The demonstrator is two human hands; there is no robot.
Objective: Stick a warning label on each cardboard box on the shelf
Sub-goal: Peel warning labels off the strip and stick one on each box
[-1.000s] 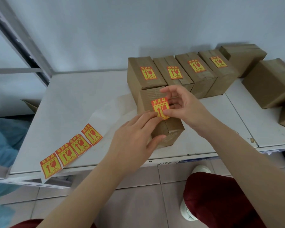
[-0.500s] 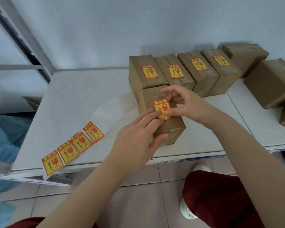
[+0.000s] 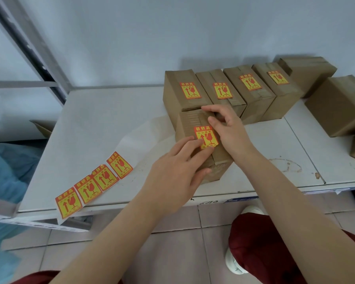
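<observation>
Pale grey-blue painted wall [image 3: 131, 37], grey metal diagonal frame upright [image 3: 32, 48], translucent blue plastic sheeting [image 3: 2, 171], beige tiled floor [image 3: 172, 253], white shoe [image 3: 234, 263].

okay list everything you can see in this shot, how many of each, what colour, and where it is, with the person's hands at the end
Labelled boxes: four, brown cardboard, in a row at the back of the shelf, each with a label on top.
Front box: one, brown, in front of that row, under both hands.
Label being applied: one, yellow and red, on top of the front box.
Unlabelled boxes: at least three, brown, at the right, one cut off by the frame edge.
Spare labels: strip of four, yellow and red, at the shelf's front left edge.
Shelf: one, white.
Shelf upright: grey, at left.
Left hand: fingertips pressing the label's lower left corner.
Right hand: at the label's right edge.
</observation>
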